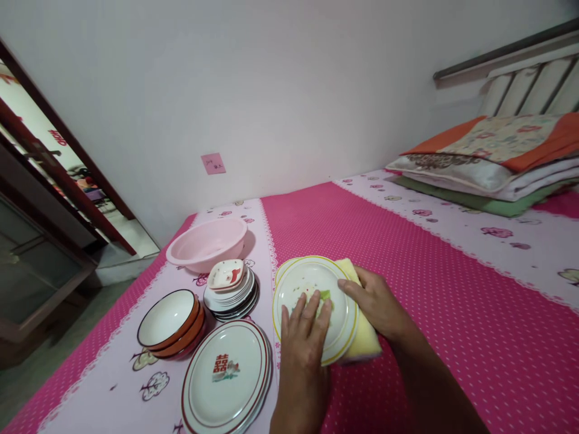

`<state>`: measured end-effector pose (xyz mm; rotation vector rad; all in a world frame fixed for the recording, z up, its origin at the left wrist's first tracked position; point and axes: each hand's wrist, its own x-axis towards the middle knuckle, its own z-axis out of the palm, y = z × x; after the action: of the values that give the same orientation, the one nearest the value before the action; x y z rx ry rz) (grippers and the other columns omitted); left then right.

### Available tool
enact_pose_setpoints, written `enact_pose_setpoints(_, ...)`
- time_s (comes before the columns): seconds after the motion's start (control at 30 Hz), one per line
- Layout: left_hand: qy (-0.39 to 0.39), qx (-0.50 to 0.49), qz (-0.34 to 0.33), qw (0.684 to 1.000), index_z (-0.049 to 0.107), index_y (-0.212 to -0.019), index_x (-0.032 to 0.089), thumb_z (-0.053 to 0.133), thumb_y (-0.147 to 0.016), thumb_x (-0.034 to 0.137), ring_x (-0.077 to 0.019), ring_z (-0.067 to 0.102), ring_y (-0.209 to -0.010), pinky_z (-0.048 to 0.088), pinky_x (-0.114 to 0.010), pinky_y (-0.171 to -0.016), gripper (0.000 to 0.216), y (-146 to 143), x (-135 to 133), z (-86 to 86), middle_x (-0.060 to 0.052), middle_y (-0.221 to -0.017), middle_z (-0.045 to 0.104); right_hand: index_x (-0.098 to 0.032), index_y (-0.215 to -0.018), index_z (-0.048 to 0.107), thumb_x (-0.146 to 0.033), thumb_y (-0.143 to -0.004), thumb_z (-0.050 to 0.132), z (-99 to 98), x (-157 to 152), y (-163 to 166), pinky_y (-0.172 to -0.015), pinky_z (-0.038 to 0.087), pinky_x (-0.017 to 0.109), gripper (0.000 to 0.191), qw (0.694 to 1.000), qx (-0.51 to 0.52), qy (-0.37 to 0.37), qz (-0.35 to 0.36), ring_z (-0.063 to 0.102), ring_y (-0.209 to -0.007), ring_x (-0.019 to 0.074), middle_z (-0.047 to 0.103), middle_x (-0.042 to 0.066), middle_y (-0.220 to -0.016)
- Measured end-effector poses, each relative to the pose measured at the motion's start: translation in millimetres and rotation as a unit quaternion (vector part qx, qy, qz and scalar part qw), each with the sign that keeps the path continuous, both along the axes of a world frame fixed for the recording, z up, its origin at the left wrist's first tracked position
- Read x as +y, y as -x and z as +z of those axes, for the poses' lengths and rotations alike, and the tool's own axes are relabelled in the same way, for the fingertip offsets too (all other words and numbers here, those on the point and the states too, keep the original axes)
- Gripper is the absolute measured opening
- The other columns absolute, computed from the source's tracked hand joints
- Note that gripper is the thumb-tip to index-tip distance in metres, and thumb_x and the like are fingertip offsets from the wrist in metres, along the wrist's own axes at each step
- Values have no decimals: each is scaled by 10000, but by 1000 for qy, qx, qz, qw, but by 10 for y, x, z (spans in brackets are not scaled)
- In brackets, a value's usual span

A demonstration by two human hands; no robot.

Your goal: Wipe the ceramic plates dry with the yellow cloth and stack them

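A white plate with a yellow rim (pixel 307 283) lies on a yellow cloth (pixel 364 340) on the pink bed cover. My left hand (pixel 305 334) rests flat on the plate, fingers stretched over a small green piece (pixel 324 295) on it. My right hand (pixel 377 304) holds the plate's right edge, thumb on the rim and fingers under or beside it on the cloth.
To the left stand a stack of red-rimmed plates (pixel 226 377), stacked brown-and-white bowls (pixel 168 319), a pile of small dishes (pixel 230 289) and a pink basin (pixel 205 242). Folded bedding (pixel 488 163) lies at the far right. The bed edge and floor (pixel 40 355) are at left.
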<state>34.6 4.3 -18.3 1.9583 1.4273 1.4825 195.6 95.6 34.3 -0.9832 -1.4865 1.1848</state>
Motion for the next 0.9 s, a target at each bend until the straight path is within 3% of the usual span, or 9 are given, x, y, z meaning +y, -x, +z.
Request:
enact_pose_setpoints(0.07,-33,-43,58,997,622,-1405,384,591,-807,-6,-348,310,-1536,-16,-594,-1261,715,16,3,18,-65,-1556,535,-141,-919,681,-473,-768,651,-20,16,11,-594,522,312,366,999,30,21,-3,666,-677,221,714,50,-754)
enact_pose_setpoints(0.13,-73,-113,135,982,605,-1432,351,637,-799,15,-319,224,-1570,20,-520,-1280,717,51,12,24,-47,-1631,438,-137,-947,696,-479,-765,656,-23,25,-4,-588,523,310,390,998,50,36,-21,684,-682,232,728,58,-754)
enact_pose_setpoints(0.23,-13,-311,174,934,553,-1480,318,716,-793,71,-283,305,-1542,163,-432,-1276,748,120,22,47,-55,-1630,441,-136,-994,710,-480,-770,667,-19,33,-60,-595,532,311,412,995,66,51,-51,705,-697,244,749,66,-766)
enact_pose_setpoints(0.33,124,-550,51,825,598,-1436,236,713,-845,184,-297,525,-1402,369,-434,-1195,604,147,16,127,-117,-1464,626,-139,-1026,723,-486,-762,695,-35,46,-100,-614,548,318,437,993,90,59,-52,726,-727,263,768,75,-790)
enact_pose_setpoints(0.4,161,-649,-34,743,622,-1402,175,664,-887,235,-320,623,-1294,461,-469,-1129,520,137,1,192,-154,-1349,703,-138,-1036,732,-492,-753,712,-58,59,-102,-618,552,321,455,992,103,60,-46,734,-743,273,778,82,-809)
enact_pose_setpoints(0.5,186,-698,-89,686,557,-1462,185,612,-931,192,-315,664,-1238,489,-503,-1107,534,131,-28,230,-156,-1286,738,-135,-1055,739,-496,-753,728,-97,78,-85,-628,557,325,470,992,103,57,-36,739,-762,277,788,86,-841)
enact_pose_setpoints(0.7,231,-699,-177,653,315,-1606,271,541,-930,48,-317,620,-1304,451,-575,-1136,747,204,-59,112,-133,-1363,700,-145,-1115,721,-570,-734,787,-147,117,-49,-703,585,354,575,988,132,79,26,755,-841,288,798,110,-985)
enact_pose_setpoints(0.9,185,-679,-108,702,272,-1620,288,621,-933,96,-321,596,-1331,419,-569,-1170,794,165,-89,171,-133,-1414,665,-143,-1142,729,-650,-679,831,-178,158,11,-667,594,380,694,984,142,105,-10,758,-773,307,800,115,-885)
